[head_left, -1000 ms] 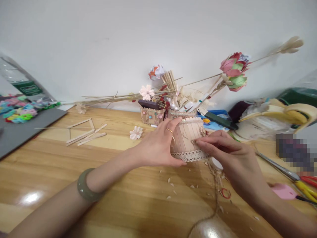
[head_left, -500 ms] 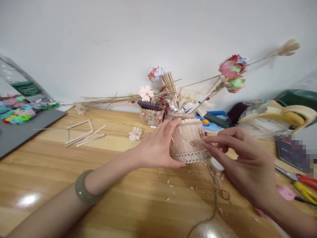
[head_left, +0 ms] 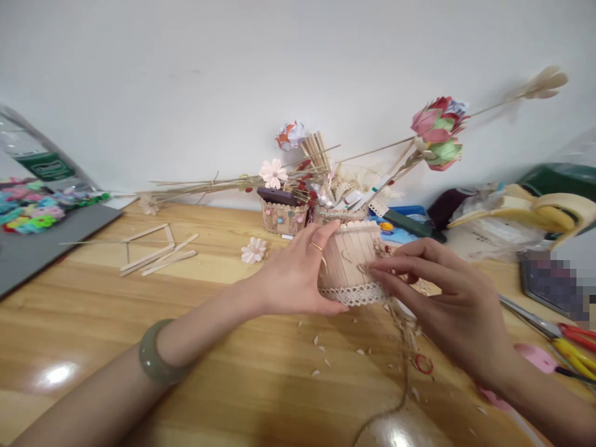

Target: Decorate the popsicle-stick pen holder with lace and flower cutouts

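Note:
My left hand (head_left: 298, 270) is wrapped round the left side of a pot made of upright wooden craft sticks (head_left: 351, 248), tilted above the table, with a white lace band (head_left: 354, 294) round its lower edge. My right hand (head_left: 442, 295) has thumb and forefinger pinched together at the pot's front. Right at these fingertips is a small tan curved piece (head_left: 363, 269), resting against the sticks. A similar curved piece (head_left: 347, 256) sits on the sticks to its left. Small red dried flowers (head_left: 383, 248) show at the pot's right side, partly behind my right fingers.
Behind stand decorated stick pots (head_left: 285, 218) with dried stems and paper flowers (head_left: 437, 127). Loose craft sticks (head_left: 148, 257) and a pale flower (head_left: 254, 250) lie left. Twine (head_left: 404, 379), a red ring (head_left: 423, 364) and small chips are in front; scissors (head_left: 535, 316) lie right.
My right hand has moved slightly left along the pot's front, its fingertips now at the small curved piece. My left hand keeps its hold; the view has shifted a little.

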Motion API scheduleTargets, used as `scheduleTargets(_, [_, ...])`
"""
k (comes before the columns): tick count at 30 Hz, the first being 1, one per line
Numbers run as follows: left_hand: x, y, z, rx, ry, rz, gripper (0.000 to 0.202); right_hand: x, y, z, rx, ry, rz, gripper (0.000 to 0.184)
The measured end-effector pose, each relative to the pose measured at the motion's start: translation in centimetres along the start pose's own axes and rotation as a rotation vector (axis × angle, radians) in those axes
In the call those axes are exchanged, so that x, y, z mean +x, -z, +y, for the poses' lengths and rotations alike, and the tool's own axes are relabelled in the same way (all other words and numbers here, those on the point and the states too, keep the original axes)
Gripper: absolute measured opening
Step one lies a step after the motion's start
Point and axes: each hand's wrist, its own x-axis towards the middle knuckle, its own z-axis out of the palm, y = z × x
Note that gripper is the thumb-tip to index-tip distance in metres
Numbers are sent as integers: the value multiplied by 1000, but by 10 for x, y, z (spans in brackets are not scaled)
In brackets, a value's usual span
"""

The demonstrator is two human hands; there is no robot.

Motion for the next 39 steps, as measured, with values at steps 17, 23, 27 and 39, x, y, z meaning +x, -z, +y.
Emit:
scheduleTargets(17, [-1,1,1,-23,48,-20,107,-4,1,-1,-79,99,14,17])
scheduleTargets(23, [-1,1,1,-35,37,-13,107,-3,2,-2,-205,161,11,17])
scheduleTargets(27, [-1,1,2,-19,34,-15,108,-3,3,-4,-286,221,13,14])
scheduleTargets(39, [-1,0,0,-21,-4,6,106,-3,7,-6,-394,279,-18,13])
